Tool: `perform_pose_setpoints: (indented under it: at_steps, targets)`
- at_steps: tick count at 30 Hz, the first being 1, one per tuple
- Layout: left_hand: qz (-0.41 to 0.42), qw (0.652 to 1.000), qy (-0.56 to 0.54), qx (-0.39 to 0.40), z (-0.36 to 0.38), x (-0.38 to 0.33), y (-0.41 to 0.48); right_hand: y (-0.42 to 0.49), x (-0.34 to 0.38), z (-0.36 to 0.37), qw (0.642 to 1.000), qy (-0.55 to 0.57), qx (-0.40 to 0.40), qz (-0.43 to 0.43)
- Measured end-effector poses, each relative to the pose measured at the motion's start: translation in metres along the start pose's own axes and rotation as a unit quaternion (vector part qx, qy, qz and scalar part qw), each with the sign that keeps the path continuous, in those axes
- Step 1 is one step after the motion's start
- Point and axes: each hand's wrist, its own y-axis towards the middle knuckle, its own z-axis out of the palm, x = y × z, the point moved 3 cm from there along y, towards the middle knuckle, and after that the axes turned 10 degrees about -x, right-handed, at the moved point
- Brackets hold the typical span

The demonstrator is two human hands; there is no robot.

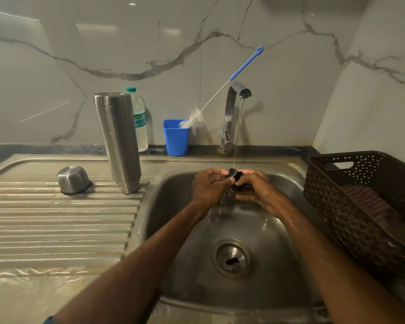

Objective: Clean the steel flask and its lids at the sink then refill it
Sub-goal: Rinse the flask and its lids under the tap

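Both hands are over the sink basin [180, 206], right under the tap [235, 99], and a thin stream of water is landing on the small black lid [234, 174] held between them. The left hand [208, 188] has its grip closed on the lid's near edge, thumb pressed on top; the right hand [258, 191] wraps it from the other side, grip closed on it too. Most of the lid is buried behind the fingers, so its shape and underside are hard to make out. Water drips off below the hands and splashes toward the drain [232, 258].

Over on the ribbed draining board [56, 218], the steel flask [117, 141] stands upside down, mouth on the ridges, just left of the basin. Its steel cup lid [73, 180] sits inverted nearby, apart from the flask. Behind the flask a clear plastic water bottle [139, 122] is half hidden, label only partly readable. A blue cup [176, 137] holds a bottle brush [220, 93], bristles down, blue handle leaning toward the wall. On the right, a dark woven basket [360, 206] is cut off by the frame edge; its contents are too dim to tell.
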Motion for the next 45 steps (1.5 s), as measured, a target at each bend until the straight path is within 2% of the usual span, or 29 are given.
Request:
perform_pose_setpoints:
  at_steps: [6, 14, 21, 27, 31, 36, 45]
  targets:
    - [0.058, 0.998, 0.033, -0.018, 0.000, -0.003, -0.002, -0.005, -0.001, 0.002, 0.997, -0.074, 0.018, -0.028]
    - [0.090, 0.992, 0.082, -0.017, 0.002, -0.002, 0.000, -0.005, -0.001, 0.004, 0.995, -0.070, 0.044, -0.054]
    - [0.074, 0.995, 0.064, -0.030, 0.001, 0.000, 0.003, -0.004, -0.001, 0.004, 0.997, -0.054, 0.043, -0.047]
    - [0.062, 0.995, 0.069, -0.040, 0.002, 0.003, 0.004, -0.005, 0.003, 0.002, 0.985, -0.114, 0.003, -0.130]
    - [0.042, 0.996, 0.070, -0.026, 0.003, 0.004, 0.004, 0.001, 0.003, -0.001, 0.991, -0.060, -0.033, -0.112]
    - [0.004, 1.000, 0.007, 0.029, 0.004, 0.000, 0.003, 0.002, -0.001, -0.001, 0.997, 0.074, 0.004, -0.024]
    - [-0.022, 0.997, -0.025, 0.074, 0.006, 0.001, 0.003, 0.008, -0.004, -0.002, 0.996, 0.084, -0.014, -0.038]
